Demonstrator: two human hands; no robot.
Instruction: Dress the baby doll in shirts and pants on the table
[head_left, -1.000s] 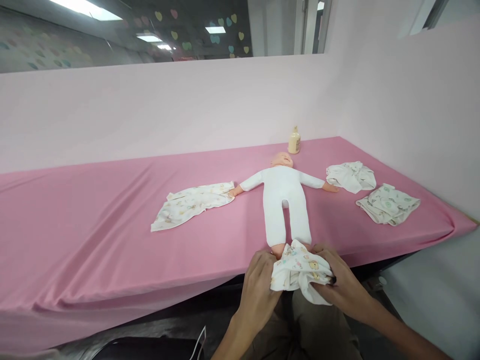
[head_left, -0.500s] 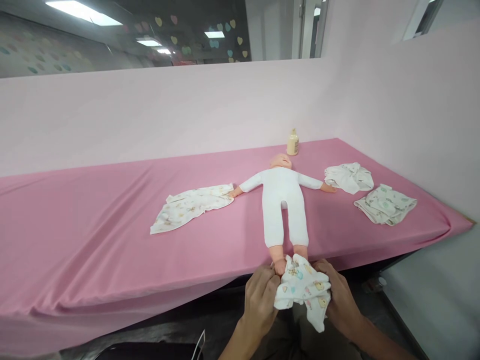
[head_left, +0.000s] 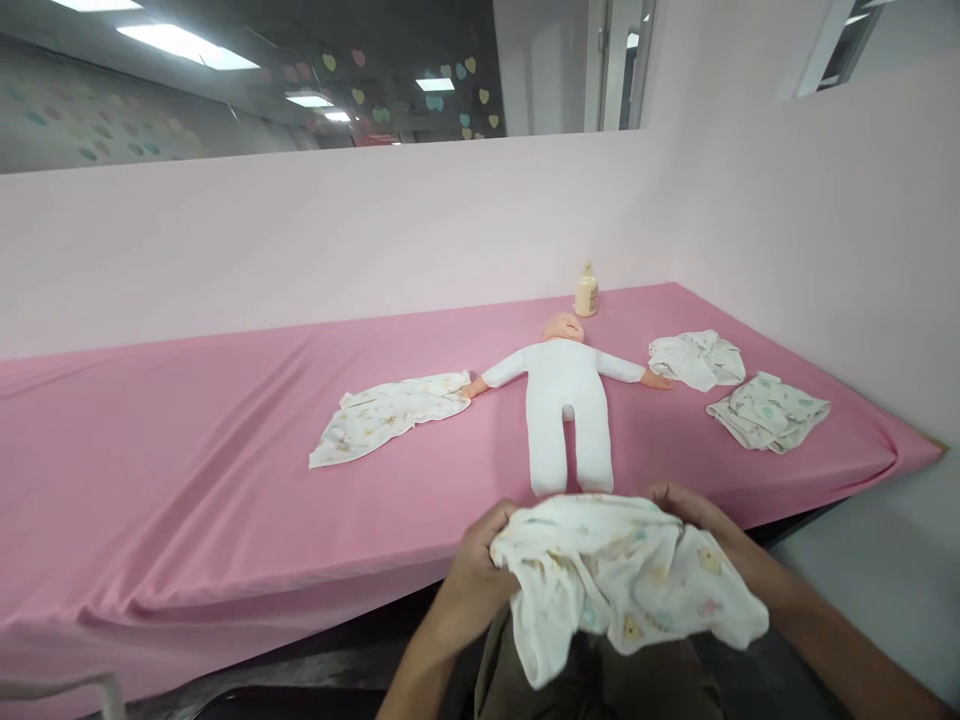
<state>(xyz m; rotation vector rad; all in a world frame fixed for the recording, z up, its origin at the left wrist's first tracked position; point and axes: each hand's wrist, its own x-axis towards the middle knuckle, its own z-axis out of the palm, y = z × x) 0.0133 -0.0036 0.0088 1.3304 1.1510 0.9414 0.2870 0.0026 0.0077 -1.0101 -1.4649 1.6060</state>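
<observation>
A white baby garment (head_left: 622, 570) with small bear prints is stretched between my hands, at the table's front edge. My left hand (head_left: 481, 565) pinches its left end. The right end is gripped by my right hand (head_left: 701, 525), whose fingers are partly behind the fabric. Just beyond the garment, a baby doll (head_left: 566, 405) in a white body lies on its back with arms spread. Its feet are hidden by the raised cloth.
Pink cloth (head_left: 225, 480) covers the long table. A printed garment (head_left: 390, 412) lies left of the doll; a white cloth (head_left: 696, 358) and a folded green-printed cloth (head_left: 772, 412) lie right. A pump bottle (head_left: 586, 292) stands near the wall.
The bunched garment has been lifted off the doll's feet area toward me and spread wider. My hands have moved apart, and it now covers the doll's feet from view.
</observation>
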